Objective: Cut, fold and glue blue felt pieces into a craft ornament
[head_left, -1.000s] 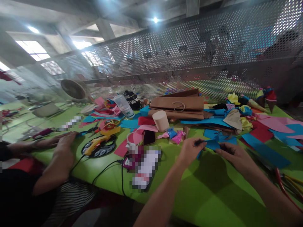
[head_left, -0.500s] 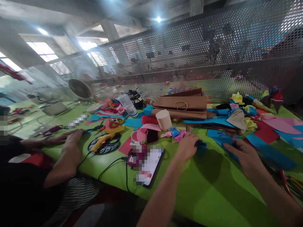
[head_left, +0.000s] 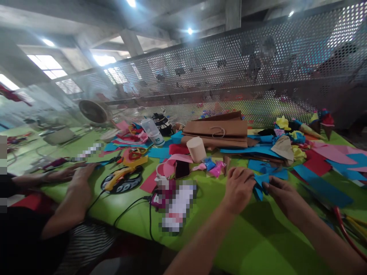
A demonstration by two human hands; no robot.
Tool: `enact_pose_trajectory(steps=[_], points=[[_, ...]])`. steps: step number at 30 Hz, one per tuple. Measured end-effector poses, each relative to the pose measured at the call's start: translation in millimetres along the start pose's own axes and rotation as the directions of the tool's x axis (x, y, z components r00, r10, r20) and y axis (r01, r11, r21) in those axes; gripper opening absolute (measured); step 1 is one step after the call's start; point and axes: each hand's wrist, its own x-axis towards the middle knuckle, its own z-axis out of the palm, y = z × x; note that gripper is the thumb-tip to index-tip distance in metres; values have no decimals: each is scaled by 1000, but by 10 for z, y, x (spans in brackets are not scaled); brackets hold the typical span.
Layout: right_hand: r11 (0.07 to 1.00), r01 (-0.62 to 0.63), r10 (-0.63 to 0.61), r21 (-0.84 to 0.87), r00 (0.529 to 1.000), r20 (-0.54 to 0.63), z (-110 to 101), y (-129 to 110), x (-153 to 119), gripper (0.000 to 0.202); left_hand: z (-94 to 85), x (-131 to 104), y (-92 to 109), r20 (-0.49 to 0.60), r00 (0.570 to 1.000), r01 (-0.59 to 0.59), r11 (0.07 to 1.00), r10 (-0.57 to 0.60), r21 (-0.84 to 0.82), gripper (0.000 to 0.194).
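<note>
A small folded blue piece (head_left: 260,186) is held between my two hands above the green table (head_left: 243,244). My left hand (head_left: 238,190) has its fingers curled round the piece's left side. On the right side, my right hand (head_left: 282,196) pinches the piece between thumb and fingers. More blue sheets (head_left: 268,167) lie just behind my hands. Left of them are small pink and blue shiny bundles (head_left: 213,166) and a cream-coloured roll (head_left: 196,149) standing upright.
At the left, a person's hands (head_left: 82,177) rest on the table. A yellow glue gun (head_left: 119,177), a phone (head_left: 180,206) and cables lie between us. Brown sheets (head_left: 215,131) are stacked behind; red-handled scissors (head_left: 341,221) lie at right.
My hands have come closer together, my left hand moving right. The blue piece is now between both hands. The view has shifted slightly.
</note>
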Motion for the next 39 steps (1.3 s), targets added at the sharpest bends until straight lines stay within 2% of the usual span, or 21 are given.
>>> enact_pose_trajectory(steps=[1, 3, 5, 6, 8, 10, 11, 12, 15, 18, 22, 25, 28, 32, 39], points=[[1000, 15, -15, -20, 1000, -15, -8, -11, 0, 28, -6, 5, 15, 8, 1000, 22, 999, -22, -49, 18], [997, 33, -37, -63, 997, -63, -38, -46, -2, 31, -27, 30, 26, 16, 993, 119, 975, -118, -190, 36], [991, 48, -61, -122, 992, -111, -68, -88, -8, 31, -57, 69, 8, 17, 956, 277, 886, -291, -373, 55], [986, 58, -78, -155, 989, -127, -79, -109, -13, 31, -74, 91, -10, 47, 919, 366, 800, -392, -476, 60], [966, 88, -124, -244, 983, -134, -88, -142, -22, 32, -109, 131, -54, 192, 822, 512, 548, -536, -662, 55], [926, 137, -184, -353, 978, -103, -85, -162, -27, 33, -142, 159, -91, 377, 750, 595, 305, -544, -743, 42], [898, 167, -218, -408, 973, -81, -82, -168, -28, 34, -154, 167, -103, 438, 731, 619, 237, -524, -749, 36], [864, 200, -253, -463, 966, -55, -78, -170, -29, 34, -161, 170, -110, 475, 720, 636, 208, -506, -743, 32], [746, 304, -365, -592, 931, 17, -67, -165, -33, 28, -137, 155, -119, 505, 695, 669, 203, -512, -715, 33], [697, 343, -412, -630, 910, 40, -60, -144, -40, 22, -71, 129, -125, 516, 659, 671, 118, -547, -732, 35], [796, 268, -351, -542, 935, -54, -60, -123, -44, 28, -36, 125, -107, 568, 611, 657, -46, -552, -752, 42], [868, 207, -282, -451, 954, -105, -54, -136, -50, 33, -64, 139, -67, 605, 588, 654, -125, -536, -746, 47], [910, 157, -232, -383, 960, -157, -36, -163, -58, 31, -86, 150, -28, 620, 590, 638, -173, -517, -750, 50], [906, 161, -256, -391, 945, -204, -21, -182, -69, 29, -88, 154, -2, 620, 613, 609, -207, -490, -766, 51], [904, 175, -278, -391, 934, -224, -30, -175, -66, 26, -66, 132, 5, 618, 654, 625, -148, -436, -767, 48]])
